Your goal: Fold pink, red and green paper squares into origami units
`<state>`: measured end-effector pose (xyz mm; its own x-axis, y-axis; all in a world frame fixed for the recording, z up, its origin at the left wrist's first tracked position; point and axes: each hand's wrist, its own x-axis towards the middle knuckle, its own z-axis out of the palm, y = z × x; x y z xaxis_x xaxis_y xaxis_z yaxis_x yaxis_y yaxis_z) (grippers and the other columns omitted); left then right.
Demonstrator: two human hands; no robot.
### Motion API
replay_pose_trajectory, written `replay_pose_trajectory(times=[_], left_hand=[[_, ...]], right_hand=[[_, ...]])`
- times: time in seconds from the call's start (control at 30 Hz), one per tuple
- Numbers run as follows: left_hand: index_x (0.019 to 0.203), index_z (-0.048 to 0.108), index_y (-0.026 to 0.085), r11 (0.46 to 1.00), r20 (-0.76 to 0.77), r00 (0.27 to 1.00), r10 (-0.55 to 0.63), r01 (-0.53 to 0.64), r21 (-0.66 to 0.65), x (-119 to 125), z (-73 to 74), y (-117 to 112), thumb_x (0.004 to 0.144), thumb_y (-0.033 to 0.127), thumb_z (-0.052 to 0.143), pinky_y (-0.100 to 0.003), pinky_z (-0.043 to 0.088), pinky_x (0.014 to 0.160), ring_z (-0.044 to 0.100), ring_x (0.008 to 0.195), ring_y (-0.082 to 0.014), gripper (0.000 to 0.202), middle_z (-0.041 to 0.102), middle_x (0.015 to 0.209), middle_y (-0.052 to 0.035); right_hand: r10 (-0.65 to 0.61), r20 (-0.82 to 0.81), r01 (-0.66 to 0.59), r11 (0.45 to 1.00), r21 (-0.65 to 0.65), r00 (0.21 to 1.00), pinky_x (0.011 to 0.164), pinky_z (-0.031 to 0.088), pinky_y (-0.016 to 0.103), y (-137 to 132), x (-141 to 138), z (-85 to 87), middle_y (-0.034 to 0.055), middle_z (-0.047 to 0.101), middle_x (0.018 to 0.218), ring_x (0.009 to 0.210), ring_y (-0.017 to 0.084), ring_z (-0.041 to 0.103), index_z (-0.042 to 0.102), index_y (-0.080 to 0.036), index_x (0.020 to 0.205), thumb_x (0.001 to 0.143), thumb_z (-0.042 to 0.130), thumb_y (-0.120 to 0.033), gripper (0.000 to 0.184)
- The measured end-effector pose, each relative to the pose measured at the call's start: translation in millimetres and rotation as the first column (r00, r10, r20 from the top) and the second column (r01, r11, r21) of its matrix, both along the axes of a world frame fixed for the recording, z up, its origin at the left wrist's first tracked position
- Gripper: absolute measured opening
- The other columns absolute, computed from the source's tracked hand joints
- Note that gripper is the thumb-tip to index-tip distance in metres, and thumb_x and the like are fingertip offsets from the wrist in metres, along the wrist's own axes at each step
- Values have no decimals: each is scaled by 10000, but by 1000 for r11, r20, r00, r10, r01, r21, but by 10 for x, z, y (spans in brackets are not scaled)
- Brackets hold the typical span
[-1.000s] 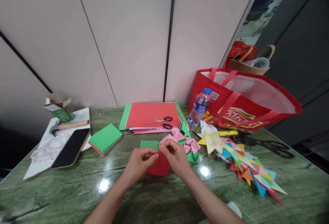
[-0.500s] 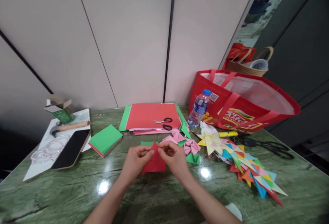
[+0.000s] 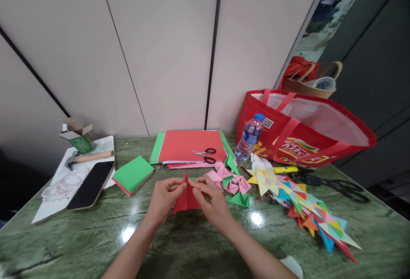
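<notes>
A red sheet of paper [image 3: 187, 200] with a pointed, creased top is held between my two hands above the green table. My left hand [image 3: 165, 195] pinches it near the peak from the left. On the other side, the fingers of my right hand [image 3: 211, 198] press on the fold and partly cover the paper's right half. Just behind the hands a bit of green paper shows, mostly hidden. Pink folded paper pieces [image 3: 237, 184] and a green folded piece [image 3: 240, 199] lie close to my right hand.
Small scissors [image 3: 205, 155] rest on red sheets [image 3: 188, 142]. Leftward are a green paper stack [image 3: 136, 171], a phone [image 3: 91, 185], a hammer [image 3: 92, 157] and a small box [image 3: 78, 136]. Rightward stand a bottle [image 3: 250, 138], a red bag [image 3: 297, 129], a colourful folded-paper chain [image 3: 307, 204] and black scissors [image 3: 339, 185].
The red paper's top is drawn into a narrower peak. My right hand has shifted left over it, its fingers now further across the sheet. The whole view has shifted slightly.
</notes>
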<state>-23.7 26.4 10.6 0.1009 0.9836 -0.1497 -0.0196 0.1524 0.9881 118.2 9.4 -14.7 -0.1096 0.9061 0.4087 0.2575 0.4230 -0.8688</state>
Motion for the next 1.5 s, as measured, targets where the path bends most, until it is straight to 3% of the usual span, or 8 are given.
replay_pose_trajectory(times=[0.1,0.33,0.4,0.47,0.53,0.8,1.13,1.5], left_hand=[[779,677,121,998,32,998,-55,56,-21,-4,13,-2,596,317,690,-223,471,526,618,561,-157,268,694,629,-37],[721,662,118,994,83,996,-30,38,-101,27,12,-15,542,298,730,-205,445,470,601,503,-139,262,689,601,-37],[696,656,112,994,73,997,0,8,-105,28,7,-9,519,288,744,-196,436,463,592,485,-129,264,685,585,-36],[679,649,110,995,85,996,5,3,-101,25,-2,-2,509,279,751,-194,440,486,591,492,-123,260,676,563,-29],[670,644,109,994,97,995,-21,31,-106,21,-13,2,511,277,751,-189,436,497,586,495,-116,255,667,545,-19],[657,653,103,978,29,983,-181,183,-103,43,-11,-31,538,270,735,-167,374,469,538,475,-88,220,656,558,-13],[659,629,89,925,17,944,-329,325,-198,-41,-10,-13,618,337,667,-170,260,439,396,437,-52,254,556,502,22],[625,581,105,914,-39,943,-332,311,-259,-14,13,-33,580,301,675,-171,219,422,324,414,-42,222,468,460,65]], right_hand=[[15,-96,-22,997,-79,995,534,448,208,24,17,-44,33,524,861,708,128,526,632,-244,977,745,558,-199,248],[-3,-9,3,1000,5,1000,583,457,253,-2,16,-79,27,487,846,711,144,505,617,-276,1024,655,681,-249,376],[21,-10,-21,1000,-14,1000,581,450,250,7,19,-67,30,485,845,725,147,498,618,-267,1029,669,668,-277,363],[40,-26,-41,998,-52,999,604,442,251,32,33,-53,31,497,814,726,142,501,661,-244,935,750,579,-285,207],[32,-71,-39,995,-96,997,632,437,253,66,58,-45,29,525,778,721,136,513,683,-218,819,801,503,-269,187],[139,-339,-225,947,-228,930,668,459,262,127,147,-27,27,651,774,743,156,586,688,-192,760,672,643,-252,115],[57,-390,-185,936,-299,919,602,466,242,134,137,-74,27,671,711,653,144,593,706,-187,715,606,695,-230,117],[67,-366,-195,925,-326,928,584,473,248,139,135,-114,33,682,699,640,153,604,705,-181,708,589,699,-247,136]])
